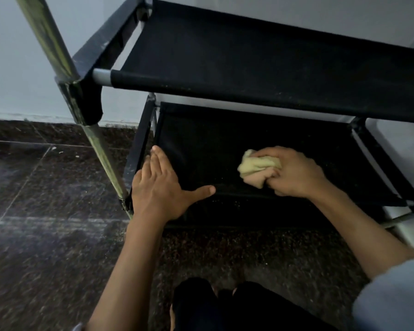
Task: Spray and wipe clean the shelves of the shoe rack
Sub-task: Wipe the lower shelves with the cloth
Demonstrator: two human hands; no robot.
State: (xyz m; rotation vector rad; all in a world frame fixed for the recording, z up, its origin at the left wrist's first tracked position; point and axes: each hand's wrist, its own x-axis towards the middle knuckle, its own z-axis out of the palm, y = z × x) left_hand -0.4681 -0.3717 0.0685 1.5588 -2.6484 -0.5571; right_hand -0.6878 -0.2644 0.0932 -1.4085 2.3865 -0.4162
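Head view looks down on a shoe rack with black fabric shelves slung between grey metal tubes (101, 77). The right hand (294, 173) has its fingers curled tight round a bunched pale yellow-green cloth (256, 167), whose free end pokes out toward the left, past the knuckles. The wad sits on, or just above, the lower black fabric shelf (213, 144); whether it presses down I cannot tell.

The left hand (158, 185) lies flat with straight fingers and the thumb spread toward the cloth, resting at the shelf's left front corner, beside the black side rail (139, 144). It holds nothing and seems to steady the fabric.

From the gripped cloth, the unwiped stretch of this shelf runs mostly leftward, toward the flat hand, and away from the person toward the back edge. The shelf's long axis goes left to right, so I judge the next stroke will sweep along it toward the left hand. The right hand is the nearer one to the work, since it carries the cloth. Pale specks dot the shelf's front edge just below the grip.

The upper black fabric shelf (249, 56) hangs above and beyond the cloth, also specked along its front. No spray bottle shows.
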